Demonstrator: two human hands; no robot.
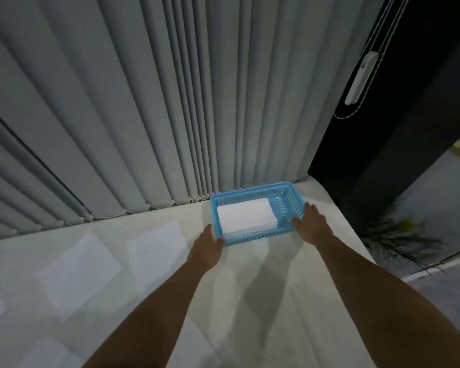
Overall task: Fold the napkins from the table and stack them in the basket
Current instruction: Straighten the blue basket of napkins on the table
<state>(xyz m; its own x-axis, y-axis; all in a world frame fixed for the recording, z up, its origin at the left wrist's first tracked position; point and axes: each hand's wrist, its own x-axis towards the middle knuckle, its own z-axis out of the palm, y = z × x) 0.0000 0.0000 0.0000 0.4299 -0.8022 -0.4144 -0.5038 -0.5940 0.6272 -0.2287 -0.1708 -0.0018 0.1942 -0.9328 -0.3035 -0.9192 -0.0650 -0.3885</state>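
Note:
A blue plastic basket [290, 193] stands at the far right of the white table, close to the blinds. Inside it lies a stack of folded white napkins [246, 215], filling its left part. My left hand [206, 247] grips the basket's near left corner, thumb on the rim. My right hand [311, 221] holds the basket's right side, fingers against the wall. Several unfolded white napkins lie flat on the table to the left, such as one [157, 248] beside my left hand and another [77, 272] further left.
Grey vertical blinds [144, 115] hang right behind the table's [250, 301] far edge. The table's right edge runs just past the basket, with a dark wall [383, 155] and a dark plant [398, 237] on the floor beyond it.

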